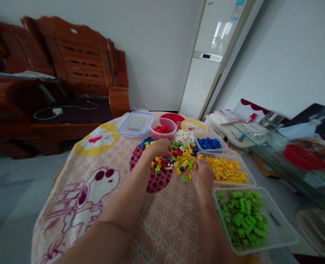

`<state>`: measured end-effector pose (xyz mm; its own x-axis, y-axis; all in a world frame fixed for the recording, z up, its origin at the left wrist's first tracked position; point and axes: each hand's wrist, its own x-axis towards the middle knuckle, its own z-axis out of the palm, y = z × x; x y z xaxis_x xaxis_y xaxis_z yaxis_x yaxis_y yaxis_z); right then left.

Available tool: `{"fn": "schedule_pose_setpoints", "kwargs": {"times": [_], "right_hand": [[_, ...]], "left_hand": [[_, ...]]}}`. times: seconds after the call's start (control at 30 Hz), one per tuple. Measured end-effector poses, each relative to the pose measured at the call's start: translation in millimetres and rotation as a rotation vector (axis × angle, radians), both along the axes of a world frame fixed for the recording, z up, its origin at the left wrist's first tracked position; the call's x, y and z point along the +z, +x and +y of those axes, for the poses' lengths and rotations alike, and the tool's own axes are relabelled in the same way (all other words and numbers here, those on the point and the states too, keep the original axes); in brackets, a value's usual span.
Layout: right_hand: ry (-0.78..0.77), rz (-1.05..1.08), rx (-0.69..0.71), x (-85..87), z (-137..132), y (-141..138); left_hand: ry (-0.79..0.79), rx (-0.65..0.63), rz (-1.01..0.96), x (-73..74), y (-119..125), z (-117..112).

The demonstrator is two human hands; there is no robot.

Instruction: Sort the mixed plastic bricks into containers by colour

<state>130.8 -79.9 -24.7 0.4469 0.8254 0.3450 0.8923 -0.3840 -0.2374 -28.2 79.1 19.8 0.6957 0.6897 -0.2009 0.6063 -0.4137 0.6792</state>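
Observation:
A mixed pile of toy building bricks (183, 159) in yellow, green, blue, red and white lies on the cloth-covered table. My left hand (162, 148) reaches over the left part of this pile, fingers curled down and closed; whatever they hold is hidden. At the pile's right edge, beside the box of yellow bricks (225, 169), is my right hand (203, 176). Its fingers are bent together, and I cannot make out what is in them. Just behind my left hand stands a round clear tub (150, 132) with red bricks (163, 129) in it.
White bricks (184, 136) lie behind the pile. Blue bricks (209, 143) fill a small box at the back right. Green bricks (244, 216) sit in a large clear box near my right forearm. A clear lid (136, 123) lies back left. A glass shelf (283, 165) stands right.

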Motion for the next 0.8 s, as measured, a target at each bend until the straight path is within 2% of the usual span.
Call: {"fn": "schedule_pose_setpoints", "kwargs": {"times": [0.13,0.23,0.33,0.5,0.6,0.67,0.8], "right_hand": [[0.005,-0.007,0.007,-2.0,0.6,1.3],[0.006,-0.011,0.007,-2.9,0.8,2.0],[0.016,-0.018,0.01,-3.1,0.7,2.1],[0.024,-0.021,0.006,-4.2,1.2,2.6],[0.028,-0.022,0.012,-4.4,1.1,2.5],[0.031,-0.018,0.014,-4.0,0.6,2.1],[0.035,-0.006,0.018,-3.1,-0.4,1.2]], "left_hand": [[0.02,-0.056,0.251,15.5,6.6,-17.9],[0.102,-0.119,0.341,18.0,15.3,-24.7],[0.206,-0.154,0.397,9.3,23.5,-23.6],[0.349,-0.105,0.406,-9.2,30.6,-17.0],[0.297,-0.125,0.394,-9.6,26.2,-14.5],[0.195,-0.134,0.349,-7.2,19.3,-12.3],[-0.033,-0.032,0.088,-7.3,3.6,-2.6]]}}
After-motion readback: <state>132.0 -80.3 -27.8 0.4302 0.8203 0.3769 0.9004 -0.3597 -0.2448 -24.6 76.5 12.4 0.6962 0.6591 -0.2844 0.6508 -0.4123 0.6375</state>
